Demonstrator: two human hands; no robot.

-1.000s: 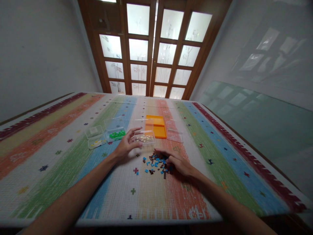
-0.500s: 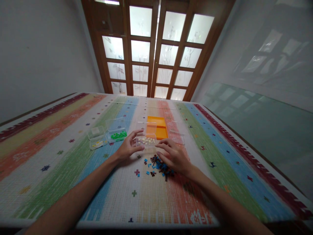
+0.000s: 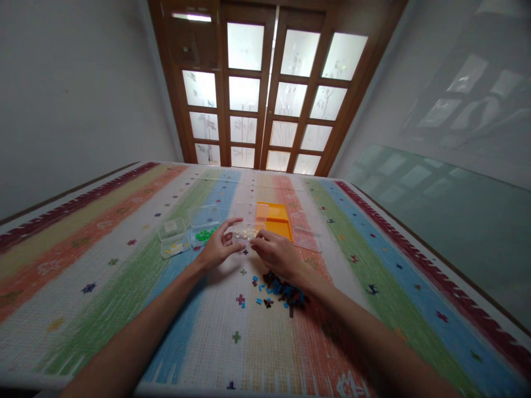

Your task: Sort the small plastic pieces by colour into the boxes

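Note:
My left hand holds the left side of a clear lidded box with small cream pieces in it, thumb in front and fingers behind. The fingers of my right hand are bunched together over the right part of this box; whatever they may hold is too small to make out. Below my right hand lies a loose pile of blue and dark brown bricks, partly covered by the hand and wrist.
Left of my hands are an open clear box with green pieces and one with yellow and white pieces. An orange tray stands behind my right hand, beside another clear box. A striped cloth covers the table.
My right hand has moved left and over the cream pieces, and its fingers have closed together. My left hand stays at the box. The whole view has shifted slightly.

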